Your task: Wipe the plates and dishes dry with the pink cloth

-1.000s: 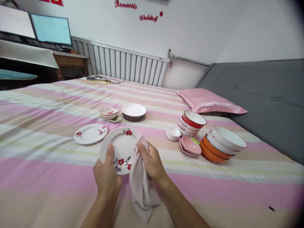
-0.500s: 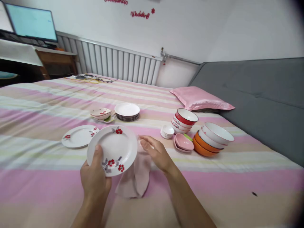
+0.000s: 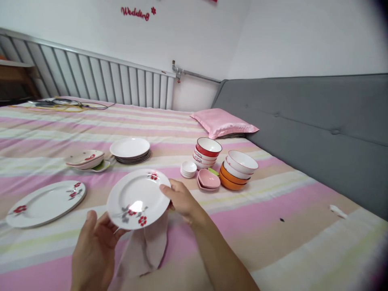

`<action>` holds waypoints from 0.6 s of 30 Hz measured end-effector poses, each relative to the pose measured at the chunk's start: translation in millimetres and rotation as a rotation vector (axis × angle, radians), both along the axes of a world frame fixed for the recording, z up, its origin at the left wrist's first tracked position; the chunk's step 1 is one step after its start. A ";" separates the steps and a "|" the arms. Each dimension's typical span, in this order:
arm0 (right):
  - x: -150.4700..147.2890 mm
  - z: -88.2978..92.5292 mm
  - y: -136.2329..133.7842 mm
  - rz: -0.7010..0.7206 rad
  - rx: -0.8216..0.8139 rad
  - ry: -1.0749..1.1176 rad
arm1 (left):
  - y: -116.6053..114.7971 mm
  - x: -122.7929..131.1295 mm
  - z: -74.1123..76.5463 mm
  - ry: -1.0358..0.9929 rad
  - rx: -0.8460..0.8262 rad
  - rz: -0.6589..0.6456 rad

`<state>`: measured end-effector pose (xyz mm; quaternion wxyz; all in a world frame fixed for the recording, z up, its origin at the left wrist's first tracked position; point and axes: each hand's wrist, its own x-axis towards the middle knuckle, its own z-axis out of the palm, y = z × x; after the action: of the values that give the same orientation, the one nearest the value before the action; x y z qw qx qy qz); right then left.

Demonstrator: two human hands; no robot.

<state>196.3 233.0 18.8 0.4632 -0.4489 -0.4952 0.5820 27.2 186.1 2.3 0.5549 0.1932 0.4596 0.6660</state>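
A white round plate with red flowers [image 3: 136, 198] is held up tilted before me. My right hand [image 3: 180, 198] grips its right rim, thumb on top and fingers hidden below. My left hand [image 3: 97, 246] is open at the lower left rim, thumb lifted off and fingertips reaching under the edge; whether they bear weight I cannot tell. A pale pink cloth [image 3: 147, 246] hangs beneath the plate; its upper part is hidden. To the left lie stacked flowered oval plates [image 3: 45, 204].
On the striped bed stand a stack of round plates [image 3: 130, 147], leaf-shaped dishes [image 3: 85, 158], small white dishes [image 3: 188, 167], pink heart-shaped bowls [image 3: 209, 180], red-and-white bowls [image 3: 208, 149] and white and orange bowls [image 3: 239, 169]. A pink pillow [image 3: 224, 121] and cables [image 3: 69, 105] lie farther back.
The view has swung right. My right hand has moved from beside the plate onto its right rim. My left thumb has come off the plate's face, and that hand has slipped lower left.
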 end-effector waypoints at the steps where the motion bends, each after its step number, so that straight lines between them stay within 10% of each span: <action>1: 0.8 -1.2 3.7 -0.045 -0.056 0.062 | 0.7 -2.5 -1.7 0.012 -0.013 -0.031; 18: -40.9 -34.2 95.3 -0.522 -0.299 0.181 | 5.5 -27.2 -11.1 0.036 -0.068 0.051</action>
<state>155.4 328.3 -15.5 0.5679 -0.5706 -0.2288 0.5473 0.0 191.6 -8.8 0.5357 0.1744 0.4968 0.6602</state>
